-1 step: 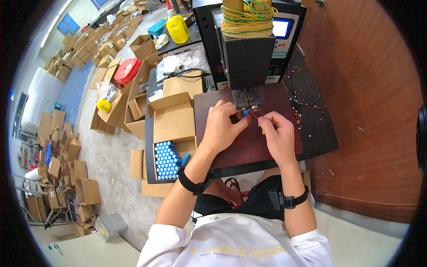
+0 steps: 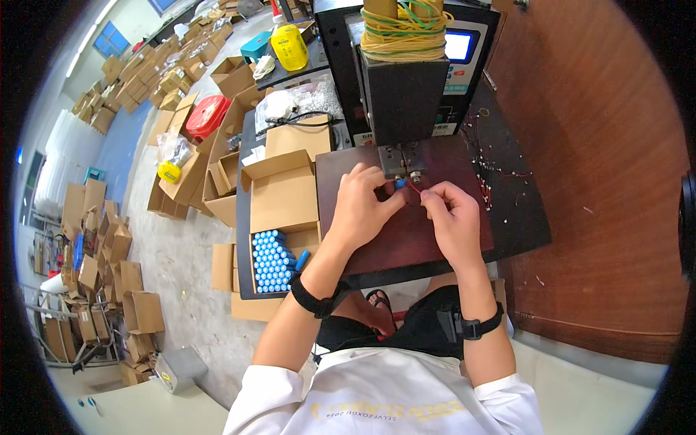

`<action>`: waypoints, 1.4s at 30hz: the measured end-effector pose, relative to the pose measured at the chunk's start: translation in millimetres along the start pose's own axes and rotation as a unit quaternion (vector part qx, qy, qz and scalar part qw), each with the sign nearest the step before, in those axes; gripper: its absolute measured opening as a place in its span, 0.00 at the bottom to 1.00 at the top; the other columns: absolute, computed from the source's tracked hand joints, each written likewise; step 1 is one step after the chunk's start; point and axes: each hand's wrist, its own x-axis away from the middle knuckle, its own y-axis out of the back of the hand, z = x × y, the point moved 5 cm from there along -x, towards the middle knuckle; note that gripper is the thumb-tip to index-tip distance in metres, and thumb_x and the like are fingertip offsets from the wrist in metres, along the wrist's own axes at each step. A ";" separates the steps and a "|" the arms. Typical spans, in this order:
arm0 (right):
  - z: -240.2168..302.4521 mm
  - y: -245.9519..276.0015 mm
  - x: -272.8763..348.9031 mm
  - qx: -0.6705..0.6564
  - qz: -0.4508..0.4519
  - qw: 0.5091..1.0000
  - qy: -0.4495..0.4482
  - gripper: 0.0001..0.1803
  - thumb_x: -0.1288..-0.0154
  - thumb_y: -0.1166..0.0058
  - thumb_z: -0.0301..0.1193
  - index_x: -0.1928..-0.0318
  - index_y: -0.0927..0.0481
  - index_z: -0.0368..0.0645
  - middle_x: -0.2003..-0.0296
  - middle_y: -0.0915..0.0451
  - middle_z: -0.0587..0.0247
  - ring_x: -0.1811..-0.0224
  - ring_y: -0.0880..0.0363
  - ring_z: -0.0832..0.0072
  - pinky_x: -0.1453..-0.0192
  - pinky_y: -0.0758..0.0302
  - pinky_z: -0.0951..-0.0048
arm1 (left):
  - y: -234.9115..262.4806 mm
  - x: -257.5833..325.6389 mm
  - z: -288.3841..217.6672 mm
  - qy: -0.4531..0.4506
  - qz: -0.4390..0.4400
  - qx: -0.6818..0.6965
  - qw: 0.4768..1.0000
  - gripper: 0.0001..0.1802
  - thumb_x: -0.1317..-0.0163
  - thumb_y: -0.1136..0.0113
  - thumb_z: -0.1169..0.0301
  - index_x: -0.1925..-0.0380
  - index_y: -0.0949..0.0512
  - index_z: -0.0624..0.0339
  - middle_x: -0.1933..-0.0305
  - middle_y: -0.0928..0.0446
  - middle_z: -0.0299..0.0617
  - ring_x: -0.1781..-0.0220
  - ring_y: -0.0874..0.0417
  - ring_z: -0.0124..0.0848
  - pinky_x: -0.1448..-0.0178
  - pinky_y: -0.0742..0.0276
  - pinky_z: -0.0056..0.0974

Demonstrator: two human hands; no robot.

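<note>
My left hand (image 2: 360, 206) is closed, thumb and fingers pinching a blue cylindrical battery cell (image 2: 400, 184). The cell sits right at the electrodes (image 2: 415, 176) of a black spot welding machine (image 2: 406, 98); fingers cover most of it. Just to the right, my right hand (image 2: 454, 215) pinches a thin red wire (image 2: 414, 187) that runs toward the cell and the electrodes. Whether the wire touches the cell I cannot tell. Both hands are over a dark reddish board (image 2: 406, 250) in front of the machine.
An open cardboard box (image 2: 284, 201) left of the board holds rows of blue cells (image 2: 272, 262), one lying tilted. Loose red wires (image 2: 487, 170) lie on the black table at right, beside a brown wooden panel (image 2: 594, 181). A yellow bottle (image 2: 290, 48) stands behind.
</note>
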 end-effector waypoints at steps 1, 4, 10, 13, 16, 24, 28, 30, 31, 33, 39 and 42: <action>0.6 -0.6 -0.1 0.009 0.002 1.000 0.007 0.11 0.30 0.44 0.27 0.71 0.22 0.37 0.79 0.28 0.75 0.75 0.34 0.89 0.71 0.39 0.80 | -0.7 -0.3 0.8 0.001 0.004 -0.003 1.000 0.11 0.50 0.32 0.66 0.73 0.18 0.63 0.72 0.21 0.44 0.62 0.25 0.45 0.58 0.29 0.48; 0.1 -1.0 0.8 0.023 0.002 1.000 0.014 0.11 0.30 0.44 0.27 0.72 0.22 0.37 0.79 0.27 0.74 0.75 0.33 0.88 0.70 0.38 0.80 | -2.1 -0.2 4.3 -0.004 0.004 -0.005 1.000 0.11 0.50 0.32 0.66 0.74 0.18 0.63 0.72 0.21 0.44 0.62 0.25 0.45 0.57 0.29 0.49; 0.5 1.0 0.7 0.044 0.012 0.999 0.028 0.11 0.30 0.44 0.27 0.71 0.22 0.37 0.78 0.27 0.73 0.75 0.32 0.87 0.70 0.37 0.80 | 0.3 0.5 0.9 0.007 0.017 -0.026 0.999 0.12 0.49 0.31 0.67 0.69 0.17 0.63 0.69 0.22 0.48 0.62 0.23 0.48 0.57 0.27 0.48; -2.2 0.6 0.4 0.034 0.018 0.999 0.022 0.10 0.30 0.44 0.27 0.71 0.22 0.36 0.78 0.27 0.73 0.74 0.32 0.88 0.70 0.36 0.80 | -1.0 0.8 3.4 0.005 0.024 -0.038 0.999 0.14 0.48 0.30 0.68 0.63 0.16 0.63 0.67 0.22 0.52 0.62 0.22 0.50 0.58 0.25 0.47; 0.3 0.2 -0.4 0.036 0.014 0.999 0.031 0.10 0.30 0.44 0.27 0.70 0.22 0.36 0.78 0.26 0.73 0.74 0.32 0.88 0.69 0.36 0.80 | -2.6 0.8 4.9 0.003 0.025 -0.033 0.999 0.13 0.48 0.30 0.68 0.63 0.15 0.62 0.67 0.21 0.52 0.62 0.22 0.50 0.58 0.25 0.47; 2.2 -1.2 1.1 0.016 0.020 0.999 0.022 0.10 0.29 0.44 0.28 0.69 0.22 0.37 0.77 0.26 0.74 0.73 0.32 0.89 0.69 0.36 0.81 | -0.5 1.2 5.0 0.011 0.011 -0.027 1.000 0.14 0.49 0.30 0.62 0.75 0.18 0.63 0.72 0.22 0.43 0.62 0.25 0.44 0.56 0.31 0.47; 2.3 5.0 4.4 0.001 0.017 1.000 0.017 0.09 0.28 0.44 0.27 0.68 0.21 0.37 0.76 0.26 0.75 0.72 0.32 0.89 0.68 0.36 0.82 | -4.0 -0.3 -1.8 0.011 0.018 -0.035 0.999 0.13 0.50 0.30 0.63 0.73 0.17 0.62 0.72 0.21 0.43 0.62 0.24 0.44 0.56 0.31 0.47; 3.9 9.1 10.2 0.000 0.003 1.000 0.010 0.08 0.29 0.43 0.27 0.67 0.21 0.37 0.75 0.26 0.75 0.72 0.32 0.89 0.67 0.36 0.82 | -8.9 1.5 -0.9 0.001 0.026 -0.034 0.999 0.12 0.50 0.31 0.64 0.71 0.16 0.61 0.72 0.21 0.42 0.62 0.24 0.44 0.56 0.31 0.47; 4.4 12.8 14.4 -0.003 -0.002 1.000 0.002 0.08 0.29 0.43 0.26 0.67 0.21 0.37 0.75 0.26 0.76 0.72 0.32 0.90 0.67 0.36 0.83 | -8.8 3.4 -1.5 -0.036 0.021 -0.022 0.999 0.11 0.51 0.32 0.65 0.69 0.15 0.60 0.73 0.21 0.42 0.62 0.24 0.44 0.56 0.31 0.47; 16.1 30.2 30.5 0.012 -0.009 1.000 -0.014 0.06 0.29 0.43 0.25 0.66 0.20 0.36 0.74 0.26 0.75 0.70 0.32 0.89 0.65 0.36 0.83 | -3.5 7.7 3.5 -0.067 0.059 -0.020 0.996 0.15 0.52 0.37 0.70 0.62 0.13 0.57 0.72 0.20 0.40 0.62 0.22 0.41 0.55 0.31 0.44; 39.5 153.4 123.2 0.275 -0.108 0.951 0.095 0.07 0.42 0.34 0.23 0.71 0.21 0.37 0.69 0.22 0.62 0.66 0.27 0.69 0.59 0.30 0.69 | -4.0 5.3 0.9 -0.012 0.057 0.047 0.997 0.15 0.52 0.41 0.73 0.64 0.12 0.57 0.73 0.17 0.39 0.65 0.20 0.39 0.52 0.29 0.40; 18.3 192.9 157.0 0.395 -0.114 0.911 0.023 0.07 0.44 0.35 0.22 0.71 0.22 0.35 0.69 0.21 0.60 0.63 0.27 0.65 0.58 0.30 0.67 | -7.8 4.2 9.0 0.035 0.056 0.084 0.994 0.14 0.51 0.43 0.75 0.65 0.12 0.59 0.73 0.17 0.39 0.65 0.20 0.35 0.51 0.30 0.37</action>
